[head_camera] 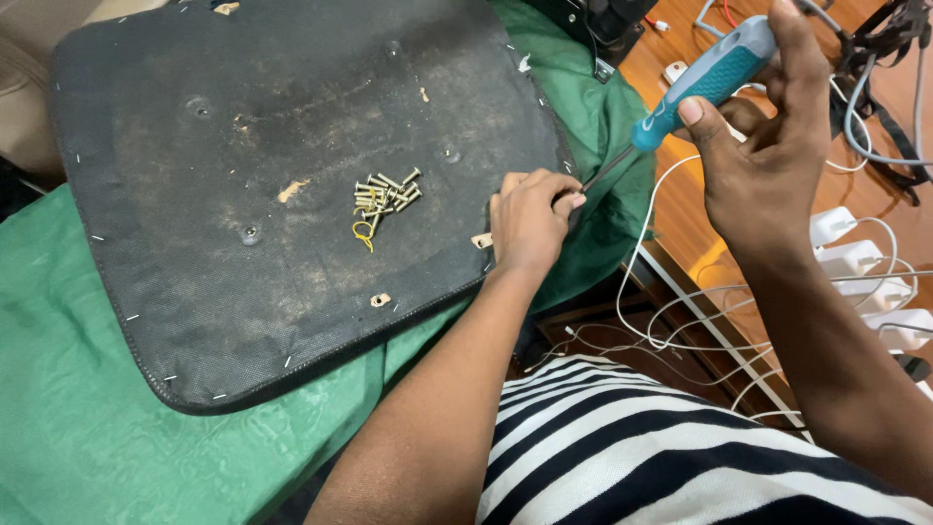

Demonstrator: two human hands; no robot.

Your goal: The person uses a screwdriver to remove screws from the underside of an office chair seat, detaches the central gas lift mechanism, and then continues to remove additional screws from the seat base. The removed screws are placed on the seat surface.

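Green cloth (68, 437) below, screwdriver (695, 87) slants down-left toward seat panel (243, 117).

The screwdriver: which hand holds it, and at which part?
The right hand holds the screwdriver by its blue-grey handle. The left hand pinches near the tip, at the edge of the black seat panel.
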